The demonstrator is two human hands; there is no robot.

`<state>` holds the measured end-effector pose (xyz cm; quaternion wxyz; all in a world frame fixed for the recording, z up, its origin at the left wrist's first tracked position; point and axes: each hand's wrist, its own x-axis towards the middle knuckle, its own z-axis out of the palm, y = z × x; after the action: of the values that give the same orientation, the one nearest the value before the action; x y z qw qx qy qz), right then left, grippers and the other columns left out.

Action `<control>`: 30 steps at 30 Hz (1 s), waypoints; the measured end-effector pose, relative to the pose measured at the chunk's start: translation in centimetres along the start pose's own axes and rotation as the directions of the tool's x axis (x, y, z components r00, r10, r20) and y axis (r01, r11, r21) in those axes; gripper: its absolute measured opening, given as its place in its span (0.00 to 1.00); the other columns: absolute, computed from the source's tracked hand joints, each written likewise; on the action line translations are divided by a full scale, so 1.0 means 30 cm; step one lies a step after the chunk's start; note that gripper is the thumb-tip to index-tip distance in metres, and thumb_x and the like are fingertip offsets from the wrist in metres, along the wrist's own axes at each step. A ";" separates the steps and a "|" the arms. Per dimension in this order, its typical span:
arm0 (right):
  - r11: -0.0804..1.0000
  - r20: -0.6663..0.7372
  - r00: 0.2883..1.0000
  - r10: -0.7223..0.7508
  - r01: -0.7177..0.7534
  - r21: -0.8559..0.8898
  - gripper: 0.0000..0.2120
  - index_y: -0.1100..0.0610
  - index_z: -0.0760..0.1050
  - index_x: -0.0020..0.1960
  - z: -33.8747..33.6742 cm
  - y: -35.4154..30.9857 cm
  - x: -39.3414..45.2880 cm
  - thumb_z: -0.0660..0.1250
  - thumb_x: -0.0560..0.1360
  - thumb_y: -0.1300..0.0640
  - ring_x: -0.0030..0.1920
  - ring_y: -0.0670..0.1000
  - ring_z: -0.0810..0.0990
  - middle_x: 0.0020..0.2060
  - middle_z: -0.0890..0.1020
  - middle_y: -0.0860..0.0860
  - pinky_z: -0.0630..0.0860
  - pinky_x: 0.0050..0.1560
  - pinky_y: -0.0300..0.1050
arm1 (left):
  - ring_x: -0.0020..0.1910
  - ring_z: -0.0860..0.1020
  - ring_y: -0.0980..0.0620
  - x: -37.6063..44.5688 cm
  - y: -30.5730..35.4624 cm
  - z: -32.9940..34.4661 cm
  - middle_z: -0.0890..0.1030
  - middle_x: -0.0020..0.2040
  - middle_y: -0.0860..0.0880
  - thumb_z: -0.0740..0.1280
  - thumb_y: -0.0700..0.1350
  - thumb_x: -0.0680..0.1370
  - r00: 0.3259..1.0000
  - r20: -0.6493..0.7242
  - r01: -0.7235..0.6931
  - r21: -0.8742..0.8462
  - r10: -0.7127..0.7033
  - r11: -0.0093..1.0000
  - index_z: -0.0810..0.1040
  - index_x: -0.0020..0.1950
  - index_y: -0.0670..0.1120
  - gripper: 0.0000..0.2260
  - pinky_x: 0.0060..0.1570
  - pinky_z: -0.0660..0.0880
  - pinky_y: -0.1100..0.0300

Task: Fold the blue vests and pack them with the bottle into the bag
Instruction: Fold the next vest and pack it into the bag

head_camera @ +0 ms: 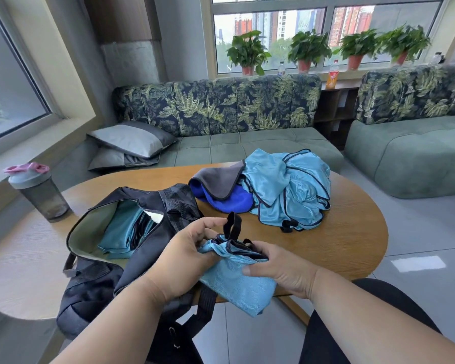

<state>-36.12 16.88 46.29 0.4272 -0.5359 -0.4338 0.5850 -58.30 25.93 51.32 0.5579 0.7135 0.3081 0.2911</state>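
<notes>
— Where's the vest?

— I have the folded vest (231, 274) at the table's (352, 237) near edge, left hand (184, 258) pinching its top, right hand (281, 269) gripping its side, just beside the open bag (100, 258).

— Risk?

— It could unfold as I slide it in; the fabric looks slippery. The bottle (37, 193) stands far left, unpacked.

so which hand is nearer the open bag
Left. The left hand overlaps the bag at its right edge while holding the folded vest; the right hand holds the vest's far side.
</notes>
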 end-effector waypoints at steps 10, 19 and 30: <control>0.966 -0.043 0.992 -0.120 0.127 0.224 0.25 0.59 0.76 0.69 0.197 -0.130 -0.032 0.74 0.73 0.63 0.58 0.57 0.86 0.60 0.85 0.61 0.83 0.54 0.48 | 0.64 0.79 0.60 -0.095 0.063 -0.093 0.80 0.64 0.59 0.80 0.54 0.68 0.905 -0.422 0.007 -0.134 -0.063 0.991 0.74 0.69 0.63 0.31 0.64 0.76 0.59; 0.931 -0.044 0.973 -0.228 0.231 0.281 0.16 0.57 0.76 0.69 0.415 -0.248 0.013 0.66 0.82 0.65 0.62 0.58 0.84 0.62 0.85 0.58 0.80 0.65 0.55 | 0.63 0.83 0.35 -0.190 0.131 -0.090 0.84 0.63 0.37 0.71 0.49 0.81 0.934 -0.131 0.147 -0.704 -0.331 0.695 0.81 0.69 0.42 0.18 0.67 0.77 0.37; 0.984 -0.231 0.968 -0.102 0.064 -0.168 0.19 0.42 0.72 0.66 0.422 -0.250 0.066 0.68 0.78 0.39 0.55 0.48 0.83 0.57 0.82 0.51 0.78 0.56 0.49 | 0.57 0.85 0.36 -0.177 0.051 -0.272 0.86 0.59 0.37 0.71 0.40 0.81 0.846 -0.363 0.071 -0.649 -0.390 0.757 0.81 0.65 0.39 0.13 0.59 0.81 0.40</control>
<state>-48.60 20.11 53.65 0.4563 -0.6160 -0.4467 0.4613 -67.72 26.62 54.14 0.6970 0.3534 0.4126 0.4679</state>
